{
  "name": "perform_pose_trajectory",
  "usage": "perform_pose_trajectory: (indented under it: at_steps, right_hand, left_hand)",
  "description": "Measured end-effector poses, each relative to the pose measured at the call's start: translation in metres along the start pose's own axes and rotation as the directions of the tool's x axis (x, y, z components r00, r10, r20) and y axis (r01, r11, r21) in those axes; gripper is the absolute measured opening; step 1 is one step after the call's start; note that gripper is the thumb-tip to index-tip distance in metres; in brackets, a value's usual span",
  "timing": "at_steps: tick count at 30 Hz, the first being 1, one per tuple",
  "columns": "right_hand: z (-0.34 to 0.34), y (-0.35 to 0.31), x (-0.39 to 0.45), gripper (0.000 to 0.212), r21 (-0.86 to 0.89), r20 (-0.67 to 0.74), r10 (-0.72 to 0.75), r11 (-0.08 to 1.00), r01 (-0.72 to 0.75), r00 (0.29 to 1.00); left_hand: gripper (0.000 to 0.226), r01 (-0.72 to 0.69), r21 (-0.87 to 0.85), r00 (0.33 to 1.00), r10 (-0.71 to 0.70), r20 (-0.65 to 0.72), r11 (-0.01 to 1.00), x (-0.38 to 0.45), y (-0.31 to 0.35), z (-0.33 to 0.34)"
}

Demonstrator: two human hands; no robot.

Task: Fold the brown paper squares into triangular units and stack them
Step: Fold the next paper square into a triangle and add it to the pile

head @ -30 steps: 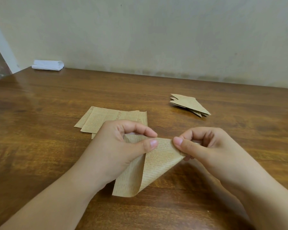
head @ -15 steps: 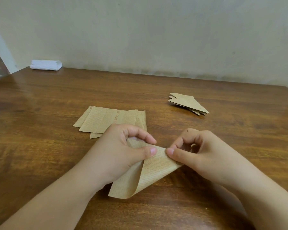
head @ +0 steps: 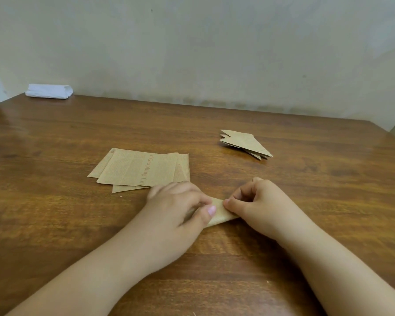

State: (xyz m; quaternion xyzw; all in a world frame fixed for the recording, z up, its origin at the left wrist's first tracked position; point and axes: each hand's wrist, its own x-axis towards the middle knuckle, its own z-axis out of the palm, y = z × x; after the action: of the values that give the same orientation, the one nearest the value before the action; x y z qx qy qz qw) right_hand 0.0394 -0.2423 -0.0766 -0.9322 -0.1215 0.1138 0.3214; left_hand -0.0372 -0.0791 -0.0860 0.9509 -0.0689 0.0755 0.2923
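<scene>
A brown paper square being folded (head: 219, 215) lies low on the wooden table (head: 55, 224), mostly hidden under my hands; only a narrow strip shows between them. My left hand (head: 180, 210) pinches its left part with curled fingers and thumb. My right hand (head: 258, 204) pinches its right end, thumb on top. A pile of flat brown paper squares (head: 139, 171) lies just behind my left hand. A stack of folded triangular units (head: 244, 143) sits farther back on the right.
A folded white cloth (head: 48, 91) rests at the table's far left corner against the pale wall (head: 214, 53). The table's right edge runs close to the wall at the far right.
The paper, held up with a curled flap before, has been brought down flat to the table. Both hands moved lower and closer together over it.
</scene>
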Motion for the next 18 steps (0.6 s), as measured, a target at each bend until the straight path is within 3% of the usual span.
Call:
perform_pose_trajectory:
  at_steps: [4,9,11,13,15,18]
  right_hand:
    - [-0.001,-0.003,0.0,0.021,-0.022,-0.001,0.025,0.999,-0.025,1.0]
    - [0.003,-0.002,0.0,0.022,-0.112,-0.036,0.011,0.994,-0.015,0.999]
    - [0.0,0.001,-0.003,0.018,-0.153,-0.096,-0.089,0.985,0.074,0.991]
    - [-0.005,0.003,-0.009,0.009,-0.057,-0.149,-0.238,0.971,0.232,0.96]
    - [-0.008,0.003,-0.014,0.016,-0.035,-0.096,-0.358,0.934,0.357,0.929]
    - [-0.006,0.002,-0.017,0.022,-0.175,0.075,-0.4,0.896,0.407,0.913]
  left_hand:
    - [0.068,-0.057,0.109,0.998,0.056,0.014,0.992,0.0,-0.003,0.007]
    - [0.043,-0.035,0.098,0.999,0.034,0.013,0.995,0.0,0.002,0.008]
    - [0.042,-0.037,0.088,0.999,0.036,0.009,0.995,0.0,0.003,0.008]
    - [0.041,-0.039,0.072,0.999,0.038,0.009,0.997,0.0,0.002,0.008]
    - [0.04,-0.04,0.063,0.999,0.04,-0.001,0.997,0.0,0.002,0.009]
    - [0.038,-0.035,0.077,0.999,0.036,-0.016,0.996,0.001,0.001,0.009]
